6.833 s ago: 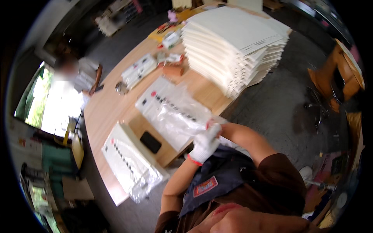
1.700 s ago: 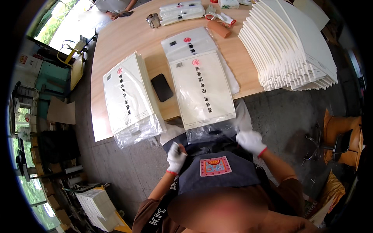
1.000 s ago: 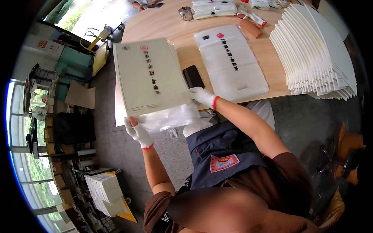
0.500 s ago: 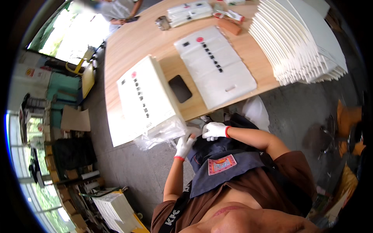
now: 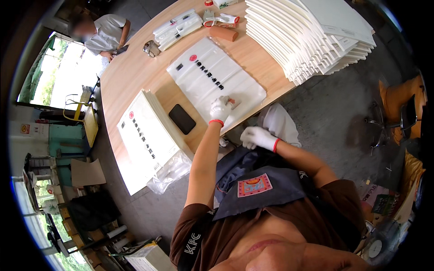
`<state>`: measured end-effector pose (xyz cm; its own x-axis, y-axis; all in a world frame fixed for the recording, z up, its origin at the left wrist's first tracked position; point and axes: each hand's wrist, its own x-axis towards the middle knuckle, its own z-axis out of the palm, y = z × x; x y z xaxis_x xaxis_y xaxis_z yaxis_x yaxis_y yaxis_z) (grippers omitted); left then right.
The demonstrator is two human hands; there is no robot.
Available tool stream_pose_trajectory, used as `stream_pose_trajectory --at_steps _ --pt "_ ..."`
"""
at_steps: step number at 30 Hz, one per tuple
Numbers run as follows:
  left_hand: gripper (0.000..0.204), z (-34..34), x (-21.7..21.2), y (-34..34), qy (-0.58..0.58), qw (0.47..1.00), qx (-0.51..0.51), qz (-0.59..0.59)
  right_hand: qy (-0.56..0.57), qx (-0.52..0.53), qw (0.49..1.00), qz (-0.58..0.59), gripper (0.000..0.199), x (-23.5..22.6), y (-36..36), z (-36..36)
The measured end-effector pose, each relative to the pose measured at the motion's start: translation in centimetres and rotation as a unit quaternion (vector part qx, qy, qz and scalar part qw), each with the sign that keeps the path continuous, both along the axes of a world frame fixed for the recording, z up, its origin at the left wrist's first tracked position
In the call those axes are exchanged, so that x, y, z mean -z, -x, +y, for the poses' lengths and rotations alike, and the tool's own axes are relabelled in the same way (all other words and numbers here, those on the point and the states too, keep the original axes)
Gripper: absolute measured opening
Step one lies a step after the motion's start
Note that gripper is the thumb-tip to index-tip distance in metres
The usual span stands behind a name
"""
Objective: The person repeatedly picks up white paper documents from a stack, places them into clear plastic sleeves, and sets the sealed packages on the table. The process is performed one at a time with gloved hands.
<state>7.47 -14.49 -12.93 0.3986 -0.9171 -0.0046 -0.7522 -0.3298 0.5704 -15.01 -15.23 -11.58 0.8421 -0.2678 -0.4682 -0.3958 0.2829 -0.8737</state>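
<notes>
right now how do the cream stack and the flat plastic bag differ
The cream stack is thick, while the flat plastic bag lies thin on the table. The cream stack sits left of the black phone; the flat plastic bag lies right of it. The left hand is over the flat plastic bag, not the cream stack. Both bear a red mark and dark print.

Free pale-wood counter (image 5: pixel 131 74) beyond white paper pile (image 5: pixel 151 137)
Black rectangular phone (image 5: pixel 182 119) obstructs gap between pile and translucent plastic bag (image 5: pixel 219 74).
</notes>
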Motion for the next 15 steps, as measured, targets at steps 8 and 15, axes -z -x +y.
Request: stream_pose_trajectory --at_steps 8,15 --pt "0.019 -0.4 -2.8 2.4 -0.037 0.998 0.008 -0.055 -0.005 0.077 0.996 -0.034 0.024 -0.9 -2.1 -4.6" --pt "0.023 -0.9 -2.9 -1.0 0.040 0.987 -0.031 0.152 0.012 0.123 0.989 -0.076 0.046 -0.5 -8.3 -7.6"
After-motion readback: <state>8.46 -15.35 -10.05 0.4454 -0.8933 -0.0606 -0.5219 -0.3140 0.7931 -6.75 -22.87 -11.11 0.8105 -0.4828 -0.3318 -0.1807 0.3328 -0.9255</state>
